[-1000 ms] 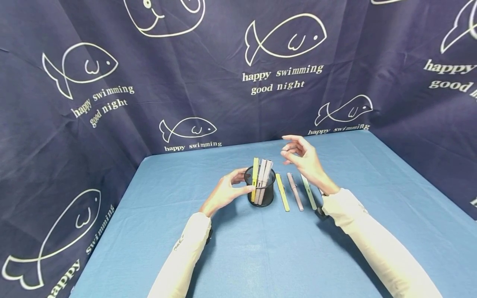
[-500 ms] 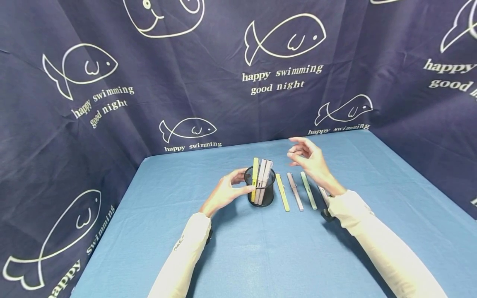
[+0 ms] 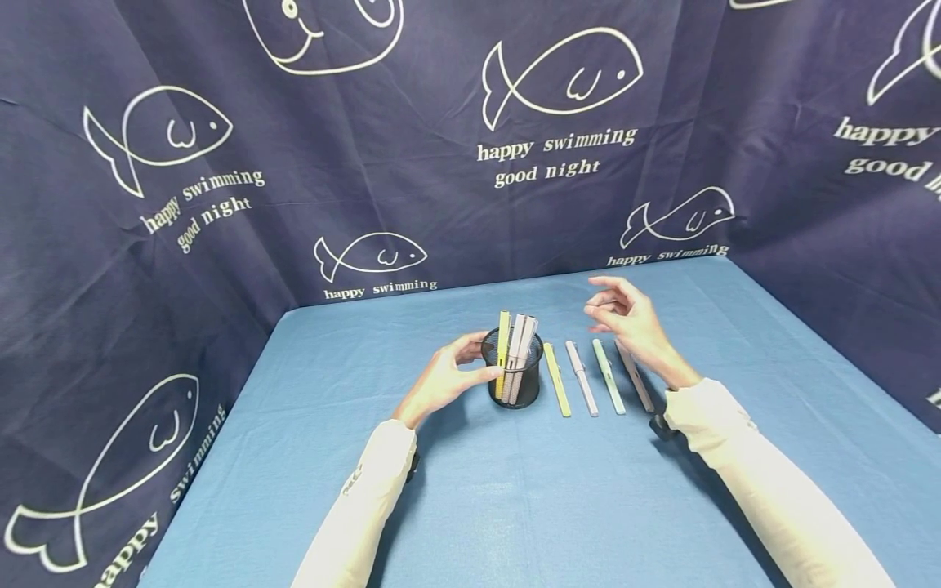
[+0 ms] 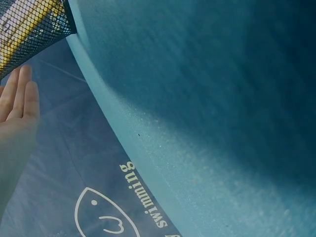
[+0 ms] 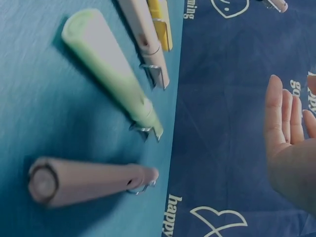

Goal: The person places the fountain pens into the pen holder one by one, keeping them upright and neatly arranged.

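My left hand (image 3: 444,380) holds the side of a black mesh pen cup (image 3: 530,385), thumb across the front and fingers behind. In the left wrist view, fingers (image 4: 22,96) lie along the mesh. A yellow pen (image 3: 503,347) and two pale pens (image 3: 519,351) stand in the cup. To its right lie a yellow pen (image 3: 557,380), a pale pink pen (image 3: 582,380), a green pen (image 3: 608,377) and a dusky pink pen (image 3: 635,377). My right hand (image 3: 628,322) hovers above the far ends of the rightmost pens, fingers loosely bent, holding nothing.
A blue cloth (image 3: 470,506) covers the table. Dark curtains (image 3: 441,180) with white fish drawings and lettering rise behind it and at both sides. White sleeves (image 3: 764,474) cover both arms, with a dark wrist camera (image 3: 662,426) under the right one.
My right hand has moved to the right and slightly nearer, uncovering the green pen and then most of the dusky pink pen. The left hand and cup have stayed in place.
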`<state>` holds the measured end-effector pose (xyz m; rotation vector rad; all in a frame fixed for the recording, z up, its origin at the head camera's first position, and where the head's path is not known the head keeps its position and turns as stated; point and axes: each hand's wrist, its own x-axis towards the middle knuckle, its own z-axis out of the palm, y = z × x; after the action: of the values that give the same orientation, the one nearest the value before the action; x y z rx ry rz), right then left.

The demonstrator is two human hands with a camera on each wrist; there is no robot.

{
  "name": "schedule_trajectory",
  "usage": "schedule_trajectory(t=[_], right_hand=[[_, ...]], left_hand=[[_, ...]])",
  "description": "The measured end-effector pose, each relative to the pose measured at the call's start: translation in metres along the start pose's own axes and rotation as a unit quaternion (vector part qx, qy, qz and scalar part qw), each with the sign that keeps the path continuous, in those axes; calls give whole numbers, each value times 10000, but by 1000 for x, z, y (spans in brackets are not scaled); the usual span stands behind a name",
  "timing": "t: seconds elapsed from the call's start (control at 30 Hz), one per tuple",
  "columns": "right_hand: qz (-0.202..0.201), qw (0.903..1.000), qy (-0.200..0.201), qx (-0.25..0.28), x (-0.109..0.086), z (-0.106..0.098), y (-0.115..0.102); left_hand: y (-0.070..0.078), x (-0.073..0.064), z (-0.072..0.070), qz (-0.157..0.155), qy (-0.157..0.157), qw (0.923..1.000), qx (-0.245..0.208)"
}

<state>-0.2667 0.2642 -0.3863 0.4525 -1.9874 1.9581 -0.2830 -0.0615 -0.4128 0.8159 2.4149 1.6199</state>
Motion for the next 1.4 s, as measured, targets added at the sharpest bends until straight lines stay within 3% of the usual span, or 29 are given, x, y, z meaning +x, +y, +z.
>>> schedule_trajectory(t=[0.2, 0.8, 1.13, 1.4], right_hand=[[270, 9993, -60, -241, -3, -12, 3], [692, 9975, -133, -82, -10, -42, 16], [889, 9946, -227, -488, -15, -58, 23], [1275, 9884, -262, -786, -17, -65, 24]], left_hand=[[1, 0, 1, -44, 16, 10000, 38], [-1, 0, 0, 5, 25, 10000, 93], [-1, -1, 1, -41, 18, 9999, 92], [0, 0, 1, -21, -1, 10000, -43]])
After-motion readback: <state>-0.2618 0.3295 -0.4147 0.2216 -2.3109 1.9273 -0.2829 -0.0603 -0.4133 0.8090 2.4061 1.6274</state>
